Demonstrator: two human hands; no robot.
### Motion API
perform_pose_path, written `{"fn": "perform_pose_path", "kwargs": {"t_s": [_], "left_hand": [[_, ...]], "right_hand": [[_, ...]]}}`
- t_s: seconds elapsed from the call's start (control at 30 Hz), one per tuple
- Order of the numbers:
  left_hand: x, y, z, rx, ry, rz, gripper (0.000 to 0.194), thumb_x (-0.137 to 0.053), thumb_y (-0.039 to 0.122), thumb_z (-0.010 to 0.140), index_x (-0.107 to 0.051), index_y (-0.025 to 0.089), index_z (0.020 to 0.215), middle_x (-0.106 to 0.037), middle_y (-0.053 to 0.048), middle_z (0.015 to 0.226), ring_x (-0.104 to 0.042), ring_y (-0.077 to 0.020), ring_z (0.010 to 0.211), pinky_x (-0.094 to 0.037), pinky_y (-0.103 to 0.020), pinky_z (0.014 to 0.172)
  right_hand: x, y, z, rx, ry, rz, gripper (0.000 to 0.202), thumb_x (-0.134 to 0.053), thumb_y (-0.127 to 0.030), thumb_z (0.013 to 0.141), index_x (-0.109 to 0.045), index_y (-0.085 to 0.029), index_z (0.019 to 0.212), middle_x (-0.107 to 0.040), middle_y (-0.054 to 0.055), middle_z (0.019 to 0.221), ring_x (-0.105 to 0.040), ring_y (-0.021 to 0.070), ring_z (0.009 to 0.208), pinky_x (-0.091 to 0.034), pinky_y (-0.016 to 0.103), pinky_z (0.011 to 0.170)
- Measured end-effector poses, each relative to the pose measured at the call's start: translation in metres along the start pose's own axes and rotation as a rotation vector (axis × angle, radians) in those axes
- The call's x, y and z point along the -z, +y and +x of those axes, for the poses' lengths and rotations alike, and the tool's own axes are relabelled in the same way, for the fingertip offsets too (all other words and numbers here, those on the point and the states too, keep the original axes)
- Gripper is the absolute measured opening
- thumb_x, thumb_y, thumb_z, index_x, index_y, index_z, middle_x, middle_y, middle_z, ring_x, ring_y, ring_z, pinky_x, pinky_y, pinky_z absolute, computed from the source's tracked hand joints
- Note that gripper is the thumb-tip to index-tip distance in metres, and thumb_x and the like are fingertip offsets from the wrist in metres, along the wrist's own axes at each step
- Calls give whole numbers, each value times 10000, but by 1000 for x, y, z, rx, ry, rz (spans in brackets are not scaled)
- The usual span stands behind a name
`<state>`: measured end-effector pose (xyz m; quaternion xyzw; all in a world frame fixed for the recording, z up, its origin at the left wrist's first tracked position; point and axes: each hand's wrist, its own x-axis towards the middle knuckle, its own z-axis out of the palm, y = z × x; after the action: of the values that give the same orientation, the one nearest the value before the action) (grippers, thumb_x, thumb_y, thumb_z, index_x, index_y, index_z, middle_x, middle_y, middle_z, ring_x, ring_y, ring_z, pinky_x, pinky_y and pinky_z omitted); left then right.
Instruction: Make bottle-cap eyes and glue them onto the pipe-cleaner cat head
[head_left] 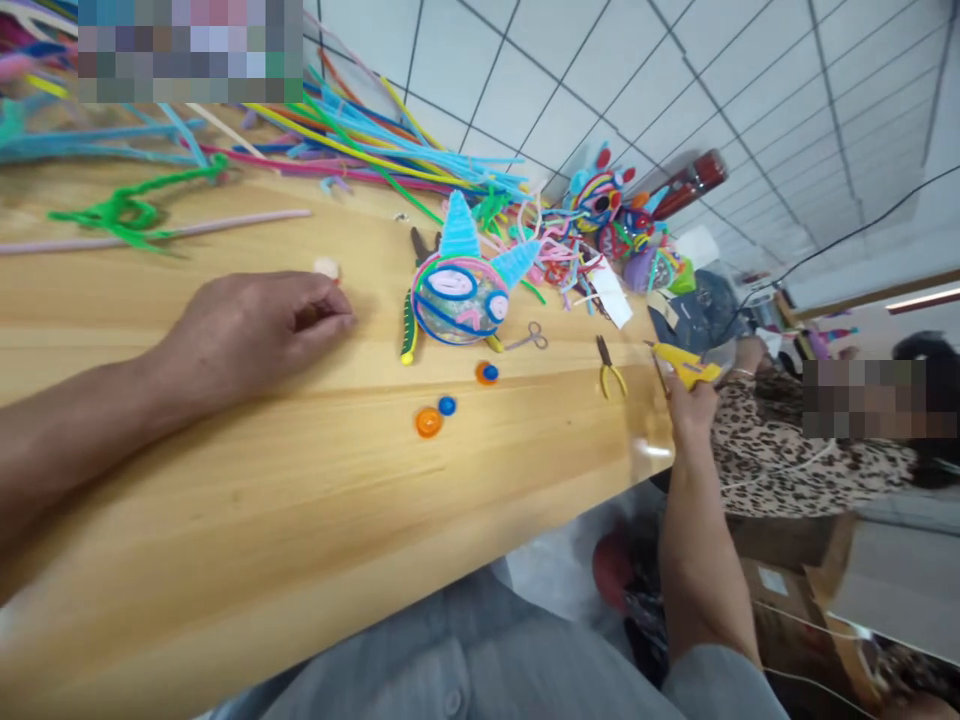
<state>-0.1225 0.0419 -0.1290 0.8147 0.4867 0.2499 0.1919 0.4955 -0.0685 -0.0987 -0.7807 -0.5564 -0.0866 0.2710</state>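
My left hand (259, 325) is over the left of the table, fingers curled and pressed together. A small pale piece (326, 268) shows at its fingertips; what it is and whether it is gripped is unclear. At the table's right end my right hand (694, 402) is closed round a yellow hot glue gun (684, 364). Between my hands stands a clear ball figure (459, 312) wrapped in pipe cleaners, with two light-blue horns. In front of it lie an orange coil (428, 422), a blue coil (447, 406) and a blue coil on an orange one (487, 373).
Small scissors (535, 336) and yellow-handled pliers (611, 370) lie right of the figure. Colourful pipe cleaners (360, 140) cover the back, with a green twisted piece (127, 212) at left. More decorated figures (607, 205) stand behind. A person in a leopard-print top (795, 450) sits at right.
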Motion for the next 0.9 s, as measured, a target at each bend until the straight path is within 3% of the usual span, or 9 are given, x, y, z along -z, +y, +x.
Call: {"fn": "perform_pose_path", "kwargs": {"t_s": [0.17,0.23,0.3,0.37,0.47,0.53,0.63,0.73,0.9], "left_hand": [[8,8,0,88,-87,54,341,-479,451,945,-728,219,964,-782,-52,919,-670,-218,797,-446,-334,723],[12,13,0,101,-116,44,339,-496,425,968,-742,195,1005,-786,-57,968,-668,-199,820,-449,-314,741],[14,18,1,105,-140,43,328,-508,391,969,-751,179,1027,-788,-60,994,-665,-191,833,-447,-307,745],[15,20,1,114,-144,40,316,-515,376,971,-751,172,1024,-787,-54,986,-656,-180,828,-453,-300,748],[13,18,1,113,-112,29,303,-524,383,963,-750,185,995,-789,-40,961,-653,-173,807,-458,-292,733],[9,14,1,94,-65,20,287,-530,392,943,-750,207,945,-791,-30,920,-658,-179,774,-447,-294,698],[5,8,1,48,-22,21,273,-539,396,925,-755,230,914,-799,-29,884,-668,-192,740,-435,-304,664],[3,5,2,25,-21,45,283,-549,396,934,-771,221,939,-810,-49,900,-687,-217,762,-442,-320,662],[2,4,2,22,-18,65,270,-564,371,946,-793,231,973,-815,-46,901,-708,-225,778,-468,-321,682]], "right_hand": [[-11,0,-26,-308,106,-87,466,-745,-637,736,-656,-199,867,-694,105,780,-634,293,739,-553,476,727],[-5,-12,-38,-345,178,-103,453,-784,-563,734,-666,-193,967,-716,160,939,-647,319,830,-560,534,836],[3,-33,-51,-318,266,-108,562,-775,-507,773,-642,-156,1191,-675,217,1201,-658,353,1000,-526,592,991],[7,-66,-64,-169,232,-28,491,-757,-494,840,-671,-190,1217,-702,160,1144,-684,320,944,-568,555,944],[3,-134,-80,229,-1,71,263,-765,-444,909,-756,-237,1071,-741,75,918,-716,278,838,-599,486,837],[-7,-180,-86,495,-192,127,174,-734,-337,971,-755,-236,1110,-765,59,938,-733,245,859,-603,430,825],[-24,-234,-90,739,-315,172,181,-699,-253,1005,-732,-221,1180,-772,81,1011,-733,237,906,-603,395,803],[-35,-265,-92,894,-357,178,200,-699,-246,1010,-718,-204,1204,-758,100,1013,-720,252,919,-598,396,783],[-45,-287,-92,1064,-431,132,171,-678,-271,1030,-716,-193,1178,-748,97,981,-707,258,917,-564,398,785]]}}
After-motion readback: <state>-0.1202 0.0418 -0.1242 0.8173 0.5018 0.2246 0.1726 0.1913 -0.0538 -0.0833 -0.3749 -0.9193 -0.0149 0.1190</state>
